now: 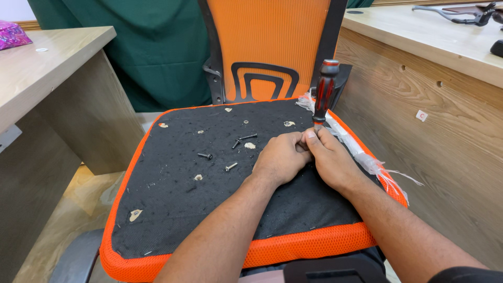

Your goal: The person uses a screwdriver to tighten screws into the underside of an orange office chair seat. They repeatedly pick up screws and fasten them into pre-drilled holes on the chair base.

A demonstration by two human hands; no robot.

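Office, or an office-furniture workroom. Evidence: wood-laminate desks on both sides, left desk (pixel 50 57) and right desk (pixel 429 36) with drilled side panel; orange mesh office chair (pixel 267 36) lying between them, black underside of the seat up; loose screws (pixel 230 152) scattered on it; green curtain (pixel 141 47) behind; tiled floor (pixel 78 199).

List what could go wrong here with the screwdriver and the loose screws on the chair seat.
1. The screwdriver stands upright with both the left hand and right hand bunched around its tip; a slip could jab a finger.
2. The loose screws lie free on the black underside of the seat; a nudge or jolt might roll them off onto the floor.
3. The torn plastic wrap along the seat's right edge could snag the tool or hide the spot being worked.
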